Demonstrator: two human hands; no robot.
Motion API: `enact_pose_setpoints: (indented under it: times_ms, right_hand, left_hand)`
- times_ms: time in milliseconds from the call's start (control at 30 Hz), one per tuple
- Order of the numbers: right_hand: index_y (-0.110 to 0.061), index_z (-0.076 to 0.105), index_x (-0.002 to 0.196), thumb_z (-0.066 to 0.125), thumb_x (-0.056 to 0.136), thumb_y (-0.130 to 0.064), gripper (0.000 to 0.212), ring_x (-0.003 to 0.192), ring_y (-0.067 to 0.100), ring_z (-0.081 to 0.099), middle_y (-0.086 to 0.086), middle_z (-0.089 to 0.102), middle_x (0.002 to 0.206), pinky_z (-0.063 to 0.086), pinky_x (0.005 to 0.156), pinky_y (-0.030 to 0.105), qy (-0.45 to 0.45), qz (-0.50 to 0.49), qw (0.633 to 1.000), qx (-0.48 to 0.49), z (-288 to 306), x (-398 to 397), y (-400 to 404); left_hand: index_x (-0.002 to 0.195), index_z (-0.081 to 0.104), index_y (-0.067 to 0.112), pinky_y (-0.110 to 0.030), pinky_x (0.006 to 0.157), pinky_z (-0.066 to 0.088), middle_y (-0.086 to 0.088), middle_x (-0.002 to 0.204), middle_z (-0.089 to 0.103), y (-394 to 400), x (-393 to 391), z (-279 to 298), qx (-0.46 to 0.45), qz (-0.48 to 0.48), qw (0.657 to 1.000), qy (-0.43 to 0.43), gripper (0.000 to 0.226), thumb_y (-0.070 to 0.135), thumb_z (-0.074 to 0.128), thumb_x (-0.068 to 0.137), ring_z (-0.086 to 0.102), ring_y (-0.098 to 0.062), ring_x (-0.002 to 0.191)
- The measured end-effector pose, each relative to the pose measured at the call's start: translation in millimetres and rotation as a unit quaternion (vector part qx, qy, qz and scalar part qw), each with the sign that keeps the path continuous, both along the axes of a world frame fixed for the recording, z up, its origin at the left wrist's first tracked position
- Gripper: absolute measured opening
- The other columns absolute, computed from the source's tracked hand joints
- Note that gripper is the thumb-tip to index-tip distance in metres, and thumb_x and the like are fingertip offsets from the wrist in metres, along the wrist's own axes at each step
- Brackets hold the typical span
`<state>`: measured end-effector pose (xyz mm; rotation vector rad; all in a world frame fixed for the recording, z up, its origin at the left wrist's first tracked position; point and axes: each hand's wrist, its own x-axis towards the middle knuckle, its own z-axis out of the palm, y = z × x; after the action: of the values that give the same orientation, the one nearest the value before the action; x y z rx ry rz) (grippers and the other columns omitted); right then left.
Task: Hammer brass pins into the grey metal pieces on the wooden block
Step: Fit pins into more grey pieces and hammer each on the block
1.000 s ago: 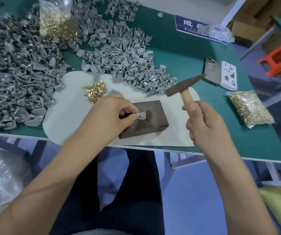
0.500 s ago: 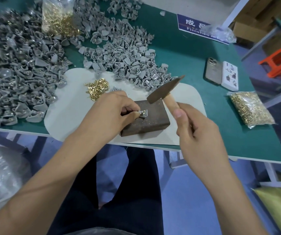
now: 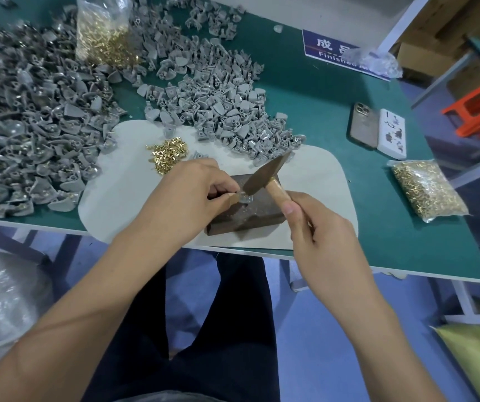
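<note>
A dark wooden block [image 3: 257, 211] lies on a pale mat [image 3: 122, 192] at the table's front edge. My left hand [image 3: 186, 195] pinches a small grey metal piece [image 3: 244, 197] on top of the block. My right hand [image 3: 317, 236] grips the wooden handle of a hammer [image 3: 264, 174]. The hammer's head is down on the grey piece, right beside my left fingertips. A small heap of loose brass pins [image 3: 167, 155] lies on the mat just behind my left hand.
Big piles of grey pieces [image 3: 218, 103] cover the left and back of the green table [image 3: 319, 111]. Bags of brass pins stand at back left [image 3: 105, 33] and front right [image 3: 427, 190]. A phone [image 3: 363, 129] and a white socket strip [image 3: 392, 133] lie at right.
The hammer has swung down and left, from raised over the mat's right side onto the grey piece on the block. My left hand has kept its pinch.
</note>
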<state>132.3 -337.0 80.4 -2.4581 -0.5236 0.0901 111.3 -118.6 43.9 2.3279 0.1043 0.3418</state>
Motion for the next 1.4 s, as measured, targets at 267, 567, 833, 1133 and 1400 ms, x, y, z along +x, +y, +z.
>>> enact_pose_setpoints:
  times_ms: [267, 567, 833, 1133, 1400]
  right_hand:
    - [-0.04, 0.061, 0.112, 0.031, 0.105, -0.055, 0.034, 0.058, 0.017, 0.043, -0.011, 0.052, 0.066, 0.037, 0.05, 0.035, 0.001, -0.008, 1.0, 0.0, 1, -5, 2]
    - [-0.044, 0.06, 0.108, 0.029, 0.102, -0.059, 0.036, 0.06, 0.014, 0.045, -0.01, 0.052, 0.069, 0.042, 0.053, 0.032, -0.043, -0.03, 0.998, 0.036, 12, 1, 1]
    - [-0.038, 0.058, 0.107, 0.031, 0.104, -0.056, 0.033, 0.059, 0.016, 0.042, -0.017, 0.053, 0.067, 0.033, 0.049, 0.032, 0.011, 0.012, 0.999, -0.032, 0, -4, 3]
    - [-0.037, 0.057, 0.102, 0.032, 0.106, -0.053, 0.03, 0.059, 0.015, 0.042, -0.019, 0.052, 0.065, 0.031, 0.048, 0.027, 0.003, 0.016, 1.0, -0.027, -3, 2, 2]
    - [-0.034, 0.057, 0.097, 0.027, 0.101, -0.058, 0.039, 0.058, 0.015, 0.041, -0.011, 0.051, 0.066, 0.035, 0.052, 0.03, 0.013, 0.016, 1.0, 0.008, -8, -3, 3]
  left_hand:
    - [0.089, 0.081, 0.028, -0.027, 0.066, 0.048, 0.01, 0.074, 0.062, 0, 1, 3, 0.0, -0.004, 1.0, -0.009, 0.013, 0.018, 0.083, 0.081, 0.058, -0.008, 0.068]
    - [0.088, 0.08, 0.028, -0.02, 0.067, 0.044, 0.012, 0.075, 0.059, 0, 1, 0, 0.001, -0.009, 1.0, -0.001, 0.01, 0.02, 0.08, 0.083, 0.055, -0.003, 0.069]
    - [0.092, 0.079, 0.021, -0.008, 0.064, 0.033, 0.016, 0.076, 0.052, -1, 0, 2, 0.011, -0.006, 1.0, 0.003, 0.01, 0.014, 0.078, 0.085, 0.051, 0.002, 0.07]
    - [0.093, 0.08, 0.023, -0.006, 0.064, 0.033, 0.019, 0.073, 0.051, -1, 0, -1, 0.011, 0.002, 1.0, -0.003, 0.015, 0.013, 0.081, 0.082, 0.052, 0.004, 0.069]
    - [0.093, 0.08, 0.026, -0.014, 0.066, 0.039, 0.02, 0.074, 0.054, -3, -2, -3, 0.002, 0.015, 1.0, -0.015, 0.019, 0.011, 0.081, 0.08, 0.052, 0.002, 0.069]
